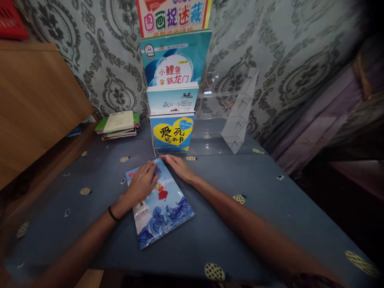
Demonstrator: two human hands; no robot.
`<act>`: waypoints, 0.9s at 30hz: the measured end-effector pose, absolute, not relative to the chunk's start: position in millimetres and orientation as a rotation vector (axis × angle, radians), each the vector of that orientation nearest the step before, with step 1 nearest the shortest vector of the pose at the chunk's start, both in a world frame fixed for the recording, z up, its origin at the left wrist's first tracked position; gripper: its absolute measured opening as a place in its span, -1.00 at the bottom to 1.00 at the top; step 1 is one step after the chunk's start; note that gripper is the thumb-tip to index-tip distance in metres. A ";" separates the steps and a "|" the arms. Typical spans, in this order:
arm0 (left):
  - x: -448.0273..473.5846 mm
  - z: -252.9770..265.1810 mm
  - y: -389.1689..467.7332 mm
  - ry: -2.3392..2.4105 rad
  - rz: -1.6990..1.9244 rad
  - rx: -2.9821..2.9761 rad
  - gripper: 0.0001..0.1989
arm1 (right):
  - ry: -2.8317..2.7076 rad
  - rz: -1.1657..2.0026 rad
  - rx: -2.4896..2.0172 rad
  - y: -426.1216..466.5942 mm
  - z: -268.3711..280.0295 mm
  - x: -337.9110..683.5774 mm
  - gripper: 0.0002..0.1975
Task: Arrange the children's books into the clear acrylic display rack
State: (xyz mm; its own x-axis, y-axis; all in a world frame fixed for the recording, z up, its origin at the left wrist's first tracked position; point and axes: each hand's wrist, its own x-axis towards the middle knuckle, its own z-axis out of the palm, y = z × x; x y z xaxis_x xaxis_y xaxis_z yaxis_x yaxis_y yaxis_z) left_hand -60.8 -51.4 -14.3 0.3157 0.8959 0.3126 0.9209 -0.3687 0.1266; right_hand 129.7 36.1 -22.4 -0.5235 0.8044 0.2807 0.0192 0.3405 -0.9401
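A blue picture book [168,204] with waves and a small red-clad figure on its cover lies flat and slanted on the table. My left hand [141,182] rests on the upper part of its cover, fingers stretched out and slightly apart, hiding some of the title. At the book's top right corner is my right hand [178,166], its fingers extended along the edge; whether the fingertips press on the book is hard to see. Just beyond my hands, a yellow and blue book [172,134] stands at the front of a clear tiered rack [235,116].
Behind it, a white-blue book [172,100], a teal book [177,60] and a red-bordered book [175,18] rise in tiers. A book stack [118,124] lies at the table's back left, near a wooden cabinet [36,104]. Patterned cloth [210,244] covers the table; a curtain [318,116] hangs right.
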 end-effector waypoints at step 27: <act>-53.0 -1.3 -47.0 -1.253 -0.546 -2.829 -0.61 | -1.974 1.102 -0.729 33.7 -18.9 129.1 -0.40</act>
